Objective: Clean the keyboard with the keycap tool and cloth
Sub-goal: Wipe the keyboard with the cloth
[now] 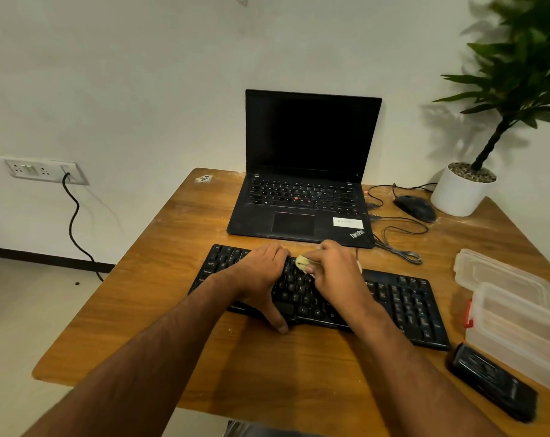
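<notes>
Head view. The keyboard [402, 307] lies across the middle of the counter [179, 234], just in front of an open, dark laptop [305, 171]. The left hand [261, 275] rests spread and flat on the left-centre keys, thumb hooked over the near edge, bracing the board rather than gripping anything. The right hand [333, 272] is closed around a small yellowish cloth [303, 263], which is pressed to the upper key rows between the two hands.

Step in hand, by my judgement: the wiping stage, at the centre of the board. No keycaps appear to be off, though the hands hide part of the centre. The keycap tool cannot be identified (a dark oblong case [494, 383] lies near the right corner, contents not discernible). Two clear plastic boxes [513, 307] sit right of the keyboard; a mouse [415, 208] and potted plant [462, 190] stand well back.

Next move calls for carrying the cloth along the rows toward the uncovered right section and number pad, with the left hand shifted to brace there. Pressure should be light, or the keys will rock and the board may slide on the counter.
</notes>
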Action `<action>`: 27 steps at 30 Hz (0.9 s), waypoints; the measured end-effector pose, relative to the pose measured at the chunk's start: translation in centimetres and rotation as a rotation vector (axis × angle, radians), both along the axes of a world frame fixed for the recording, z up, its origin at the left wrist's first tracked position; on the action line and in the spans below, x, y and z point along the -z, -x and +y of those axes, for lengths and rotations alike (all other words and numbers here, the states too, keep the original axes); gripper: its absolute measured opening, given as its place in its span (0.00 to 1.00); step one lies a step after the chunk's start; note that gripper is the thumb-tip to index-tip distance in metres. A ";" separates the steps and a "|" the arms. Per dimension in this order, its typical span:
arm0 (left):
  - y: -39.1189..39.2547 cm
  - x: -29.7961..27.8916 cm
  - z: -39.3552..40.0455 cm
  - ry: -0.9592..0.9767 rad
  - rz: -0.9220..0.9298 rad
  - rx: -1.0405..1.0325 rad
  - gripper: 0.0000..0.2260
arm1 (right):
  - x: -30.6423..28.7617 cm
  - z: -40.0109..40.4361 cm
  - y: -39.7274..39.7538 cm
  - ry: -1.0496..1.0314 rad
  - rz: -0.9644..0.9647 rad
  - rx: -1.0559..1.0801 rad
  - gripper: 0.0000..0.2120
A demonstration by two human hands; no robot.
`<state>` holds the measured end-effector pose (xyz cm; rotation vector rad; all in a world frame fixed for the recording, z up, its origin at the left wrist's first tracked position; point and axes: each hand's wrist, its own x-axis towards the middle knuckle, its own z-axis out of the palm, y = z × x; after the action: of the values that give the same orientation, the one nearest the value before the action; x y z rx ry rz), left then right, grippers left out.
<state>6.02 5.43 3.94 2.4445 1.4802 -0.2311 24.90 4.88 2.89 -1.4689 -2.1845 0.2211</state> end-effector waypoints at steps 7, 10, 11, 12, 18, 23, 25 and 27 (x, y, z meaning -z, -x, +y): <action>0.1 0.0 -0.1 0.002 0.008 0.003 0.58 | -0.1 0.1 -0.7 0.020 -0.070 -0.086 0.14; 0.0 0.1 0.0 0.014 -0.006 -0.009 0.60 | -0.6 -0.4 -3.1 0.059 -0.075 -0.020 0.14; 0.0 0.1 0.0 0.016 -0.005 -0.010 0.60 | -0.6 -0.7 -3.4 0.059 -0.047 -0.011 0.13; 0.0 0.1 0.0 0.018 -0.002 -0.009 0.60 | -0.5 -0.9 -3.3 0.050 -0.029 -0.012 0.13; -0.1 0.0 -0.1 -0.004 -0.003 0.000 0.59 | -0.3 -1.1 0.2 -0.013 -0.009 -0.113 0.14; 0.0 0.0 -0.1 0.010 0.003 -0.005 0.60 | -0.7 -1.5 -1.7 0.006 -0.041 -0.151 0.13; 0.1 0.1 -0.1 0.022 -0.006 -0.013 0.61 | -0.8 -1.9 -3.6 0.034 -0.048 -0.101 0.14; 0.1 0.1 0.0 0.027 -0.012 -0.012 0.61 | -0.9 -2.4 -4.6 0.036 -0.035 -0.069 0.14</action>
<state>5.92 5.39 3.80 2.4110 1.4774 -0.2321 29.50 2.48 3.79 -1.4282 -2.2730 0.2612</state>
